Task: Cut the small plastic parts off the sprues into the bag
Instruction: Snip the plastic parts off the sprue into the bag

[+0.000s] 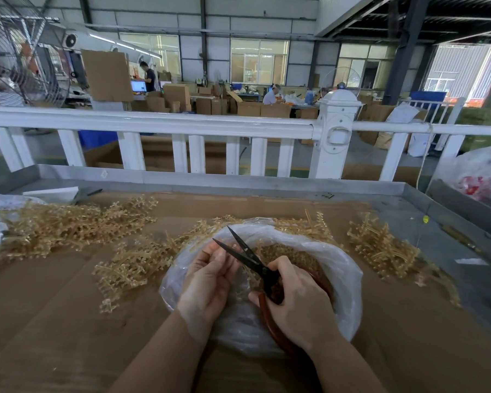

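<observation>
From my head camera: my right hand [298,304] grips the red handles of the scissors [248,258], whose black blades stand apart, tips toward 11 o'clock. My left hand [210,276] curls round something at the blades; I cannot tell what. Both hover over the bag [343,279] holding cut parts [289,255]. Sprues [68,225] lie on the cardboard [54,321] from 9 to 3 o'clock.

bg: white railing [159,121] | windows [258,63] | cardboard boxes [210,104] | fan [20,52]
</observation>
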`<state>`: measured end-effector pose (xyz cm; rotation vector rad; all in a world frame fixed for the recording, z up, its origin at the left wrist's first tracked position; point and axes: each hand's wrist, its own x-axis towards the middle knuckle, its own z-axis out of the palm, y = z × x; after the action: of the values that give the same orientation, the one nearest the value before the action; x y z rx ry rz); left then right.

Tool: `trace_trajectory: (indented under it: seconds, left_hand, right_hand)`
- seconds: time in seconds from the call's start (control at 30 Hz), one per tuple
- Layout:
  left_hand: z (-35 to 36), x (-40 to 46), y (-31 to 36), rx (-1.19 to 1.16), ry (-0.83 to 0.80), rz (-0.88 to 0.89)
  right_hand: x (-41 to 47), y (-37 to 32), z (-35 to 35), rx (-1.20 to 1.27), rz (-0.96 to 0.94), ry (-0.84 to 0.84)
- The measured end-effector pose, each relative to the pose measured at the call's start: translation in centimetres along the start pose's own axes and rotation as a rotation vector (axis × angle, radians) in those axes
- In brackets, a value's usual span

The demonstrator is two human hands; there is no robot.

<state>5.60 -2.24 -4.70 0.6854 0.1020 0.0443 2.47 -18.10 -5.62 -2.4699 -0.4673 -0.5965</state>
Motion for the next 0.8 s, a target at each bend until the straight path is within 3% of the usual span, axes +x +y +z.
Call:
trace_trajectory:
  seconds: [0.8]
  left_hand:
    - [-0.07,0.16,-0.27,0.040,0.013,0.032]
  right_hand:
    - [0.07,-0.09,-0.13,-0.010,-0.024,-0.005]
